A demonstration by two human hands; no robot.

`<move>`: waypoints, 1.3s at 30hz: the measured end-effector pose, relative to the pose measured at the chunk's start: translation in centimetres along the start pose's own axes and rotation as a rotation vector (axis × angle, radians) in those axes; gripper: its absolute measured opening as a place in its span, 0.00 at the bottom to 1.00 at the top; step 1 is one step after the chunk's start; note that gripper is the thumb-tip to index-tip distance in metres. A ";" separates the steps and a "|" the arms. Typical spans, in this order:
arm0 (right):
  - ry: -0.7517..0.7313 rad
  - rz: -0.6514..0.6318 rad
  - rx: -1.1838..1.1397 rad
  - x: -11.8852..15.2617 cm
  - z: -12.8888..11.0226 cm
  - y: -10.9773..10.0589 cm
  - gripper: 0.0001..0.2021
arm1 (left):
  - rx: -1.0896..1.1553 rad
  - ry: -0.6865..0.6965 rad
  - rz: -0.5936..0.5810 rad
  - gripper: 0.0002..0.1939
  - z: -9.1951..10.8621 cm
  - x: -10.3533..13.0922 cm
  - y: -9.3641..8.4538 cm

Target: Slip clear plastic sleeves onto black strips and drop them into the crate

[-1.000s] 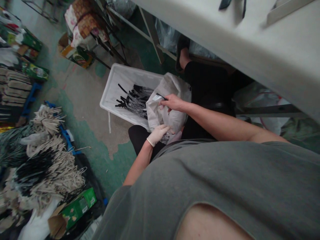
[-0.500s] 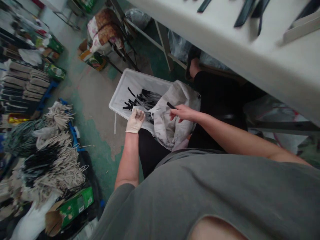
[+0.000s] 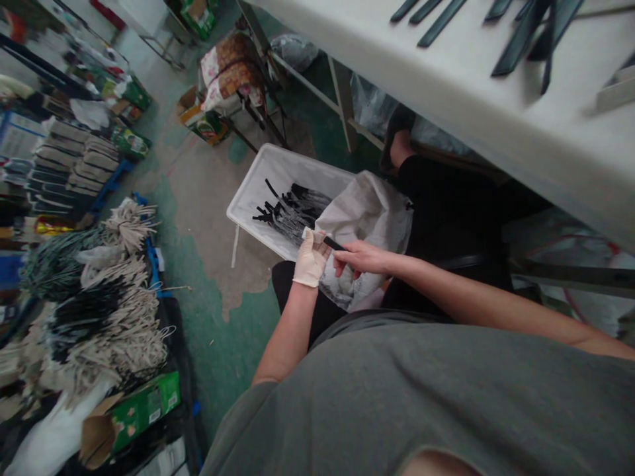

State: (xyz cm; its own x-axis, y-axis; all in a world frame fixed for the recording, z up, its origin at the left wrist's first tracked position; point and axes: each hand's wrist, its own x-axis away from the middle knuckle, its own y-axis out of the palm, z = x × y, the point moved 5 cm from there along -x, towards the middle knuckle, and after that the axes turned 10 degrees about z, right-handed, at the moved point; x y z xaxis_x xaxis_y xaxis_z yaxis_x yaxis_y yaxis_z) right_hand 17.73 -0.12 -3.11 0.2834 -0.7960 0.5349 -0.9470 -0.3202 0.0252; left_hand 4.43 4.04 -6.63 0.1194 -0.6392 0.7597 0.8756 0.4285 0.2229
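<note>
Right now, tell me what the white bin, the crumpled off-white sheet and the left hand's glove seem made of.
White bin: probably rigid plastic with a smooth, dull finish, going by its even walls and rounded rim. Crumpled sheet: woven plastic or cloth, matt; the soft folds fit either. Glove: perhaps thin latex or similar rubber, pale and matt, since it fits closely.
</note>
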 end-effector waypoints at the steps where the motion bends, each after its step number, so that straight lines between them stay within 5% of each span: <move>1: -0.006 -0.003 -0.012 -0.1 0.1 0.0 0.15 | -0.022 0.003 -0.007 0.12 -0.2 0.1 0.1; 9: 0.020 -0.081 0.033 -0.6 0.6 0.2 0.18 | -0.175 -0.006 -0.089 0.12 -2.9 0.6 0.2; 13: -0.141 0.026 0.566 1.2 -1.1 -1.7 0.12 | -0.075 -0.011 0.019 0.11 -2.2 0.5 -1.2; 17: -0.229 0.228 0.935 2.4 -3.6 -2.8 0.21 | 0.112 -0.049 0.081 0.10 -1.4 1.3 -1.8; 25: -0.373 0.209 1.143 6.1 -6.6 -1.9 0.29 | 0.219 -0.121 -0.073 0.10 -3.1 3.6 -0.5; 33: -0.382 0.298 1.208 5.1 -8.0 -1.0 0.24 | 0.331 -0.163 -0.138 0.09 -3.6 4.2 0.2; 39: -0.507 0.290 1.150 8.3 -10.0 -1.1 0.22 | 0.404 -0.208 -0.153 0.10 -2.9 3.8 -0.5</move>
State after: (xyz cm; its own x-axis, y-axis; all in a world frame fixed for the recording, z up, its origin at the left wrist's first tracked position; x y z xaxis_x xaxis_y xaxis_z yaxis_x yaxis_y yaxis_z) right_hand 19.60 -1.26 9.76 0.3558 -0.9345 0.0130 -0.3816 -0.1580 -0.9107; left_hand 5.84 -0.47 -5.58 -0.1289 -0.5908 0.7965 0.6191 0.5795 0.5300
